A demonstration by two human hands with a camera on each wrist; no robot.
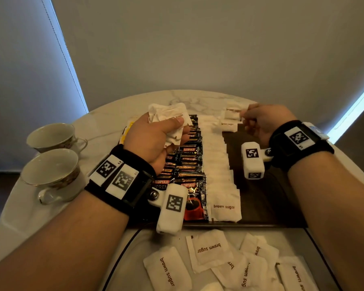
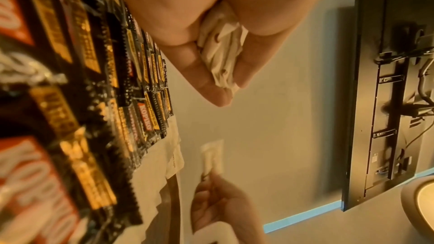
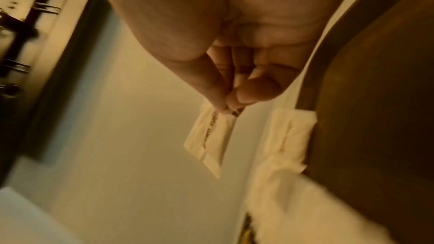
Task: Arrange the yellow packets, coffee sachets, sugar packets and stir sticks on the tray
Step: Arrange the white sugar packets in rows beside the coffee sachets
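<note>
A dark wooden tray (image 1: 259, 192) holds a column of black Kopiko coffee sachets (image 1: 185, 162) and, to its right, a column of white brown sugar packets (image 1: 219, 171). Yellow packets (image 1: 128, 129) peek out behind my left hand. My left hand (image 1: 156, 135) hovers over the coffee column and grips a bunch of sugar packets (image 1: 168, 116), also seen as the white bunch (image 2: 220, 47) between its fingers. My right hand (image 1: 263, 120) is above the tray's far right end and pinches a single sugar packet (image 1: 232, 111) by one end; the packet (image 3: 209, 136) hangs from thumb and forefinger.
Two empty teacups (image 1: 53, 164) stand on the round marble table (image 1: 198, 99) at the left. Several loose sugar packets (image 1: 216, 259) lie in front of the tray's near edge. A wall-mounted screen (image 2: 387, 90) shows in the left wrist view.
</note>
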